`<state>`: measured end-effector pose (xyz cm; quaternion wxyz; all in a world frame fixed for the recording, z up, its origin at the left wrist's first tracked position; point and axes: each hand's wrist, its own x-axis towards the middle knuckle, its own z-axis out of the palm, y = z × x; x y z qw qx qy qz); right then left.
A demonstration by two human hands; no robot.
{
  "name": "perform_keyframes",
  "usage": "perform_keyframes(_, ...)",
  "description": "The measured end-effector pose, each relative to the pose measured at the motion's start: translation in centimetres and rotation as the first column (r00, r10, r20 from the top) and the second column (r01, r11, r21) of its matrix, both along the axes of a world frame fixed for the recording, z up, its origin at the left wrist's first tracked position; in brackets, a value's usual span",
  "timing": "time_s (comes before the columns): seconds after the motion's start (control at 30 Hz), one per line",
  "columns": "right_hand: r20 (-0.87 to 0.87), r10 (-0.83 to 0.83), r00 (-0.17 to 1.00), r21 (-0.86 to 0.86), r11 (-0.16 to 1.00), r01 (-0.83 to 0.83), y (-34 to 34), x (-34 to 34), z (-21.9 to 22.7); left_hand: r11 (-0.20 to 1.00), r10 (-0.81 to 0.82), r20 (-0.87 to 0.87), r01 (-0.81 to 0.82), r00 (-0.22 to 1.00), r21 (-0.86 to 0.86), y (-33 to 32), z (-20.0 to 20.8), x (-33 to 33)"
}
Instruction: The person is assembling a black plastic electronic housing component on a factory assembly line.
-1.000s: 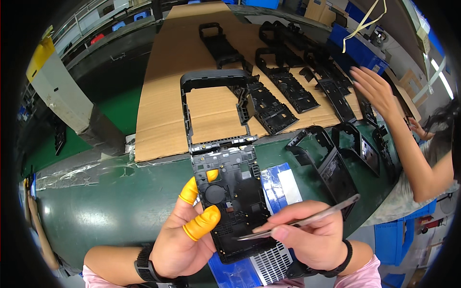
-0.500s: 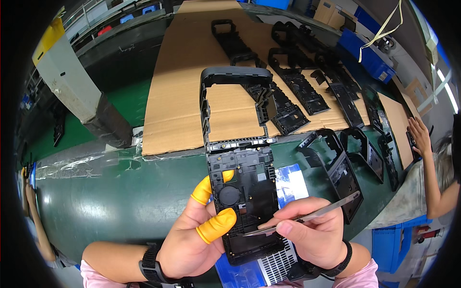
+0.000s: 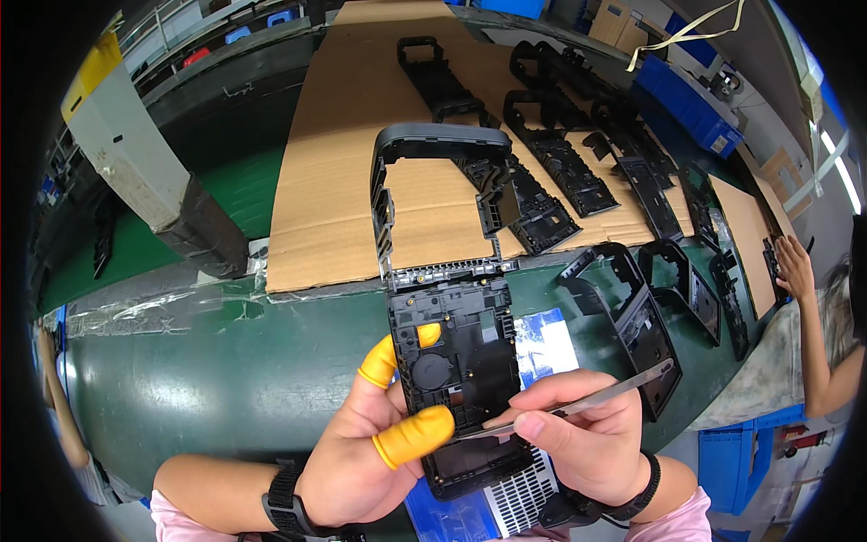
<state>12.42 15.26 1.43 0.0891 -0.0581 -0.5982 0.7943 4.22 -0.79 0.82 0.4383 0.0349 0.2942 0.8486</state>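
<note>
My left hand [image 3: 366, 456], with orange finger cots on thumb and forefinger, grips a long black plastic frame part [image 3: 456, 361] from its left side and holds it upright over the green table [image 3: 226, 370]. The part's open loop end reaches over the cardboard sheet [image 3: 361, 163]. My right hand [image 3: 578, 434] pinches metal tweezers [image 3: 587, 397]; their tip rests on the lower middle of the black part.
Several more black plastic frame parts [image 3: 560, 172] lie in rows on the cardboard and at the table's right edge. Another person's hand [image 3: 795, 266] reaches in at the far right. Blue bins [image 3: 686, 104] stand behind. A grey post [image 3: 144, 172] stands at left.
The black part sits higher and more central in view. The other person's hand has drawn back from the parts toward the right edge. My hands keep their grips.
</note>
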Motion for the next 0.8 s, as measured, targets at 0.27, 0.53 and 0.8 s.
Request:
perform_keyframes(0.27, -0.034, -0.135, 0.99, -0.212, 0.969, 0.125, 0.8, -0.2, 0.5, 0.988, 0.023, -0.381, -0.079, 0.924, -0.133, -0.7, -0.7, -0.6)
perform_keyframes(0.53, 0.302, -0.05, 0.952, 0.004, 0.999, 0.052, 3.0, -0.9, -2.8, 0.936, 0.303, -0.466, -0.351, 0.831, -0.017, -0.7, 1.5, -4.0)
perform_keyframes(0.8, 0.258, -0.06, 0.964, 0.025, 0.998, 0.056, 3.0, -0.7, -3.3, 0.94, 0.32, -0.34, -0.341, 0.884, -0.001, -0.9, 1.7, -4.6)
